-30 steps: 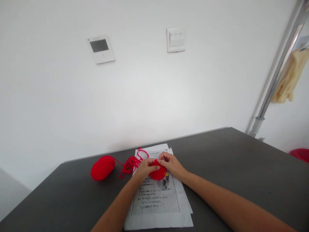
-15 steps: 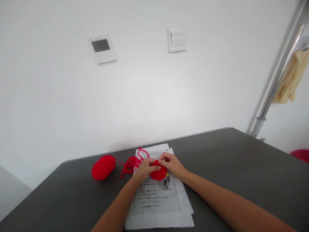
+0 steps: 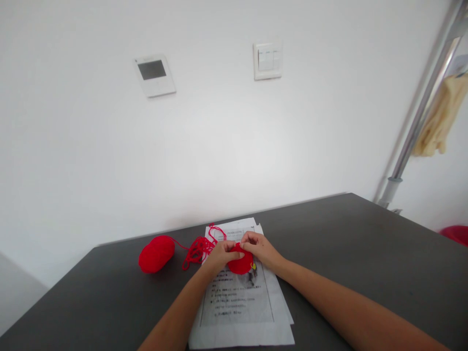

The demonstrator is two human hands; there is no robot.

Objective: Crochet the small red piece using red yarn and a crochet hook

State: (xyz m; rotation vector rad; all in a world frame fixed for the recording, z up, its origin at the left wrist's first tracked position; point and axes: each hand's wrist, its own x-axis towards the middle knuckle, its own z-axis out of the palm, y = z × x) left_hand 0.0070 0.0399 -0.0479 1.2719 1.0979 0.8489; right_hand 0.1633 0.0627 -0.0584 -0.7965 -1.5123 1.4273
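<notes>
A round red crochet piece [image 3: 240, 265] is held between both hands over printed paper sheets [image 3: 241, 336]. My left hand [image 3: 220, 256] pinches its left side, thumb on top. At the upper right edge, my right hand [image 3: 259, 246] has its thumb and forefinger pressed together on the piece; whether a hook is between them I cannot make out. A small yellow stitch marker [image 3: 253, 266] hangs on the piece's right edge. Loose red yarn [image 3: 197, 251] lies tangled left of my left hand and leads to a red yarn ball [image 3: 156, 254].
The dark grey table [image 3: 329, 243] stands against a white wall bearing a panel with a screen [image 3: 155, 75] and a light switch [image 3: 268, 61]. On the right are a metal pole [image 3: 420, 117], a hanging cream cloth [image 3: 440, 117] and a red object [image 3: 455, 234].
The yellow stitch marker has shifted slightly down and to the right. Both hands keep nearly the same place and grip.
</notes>
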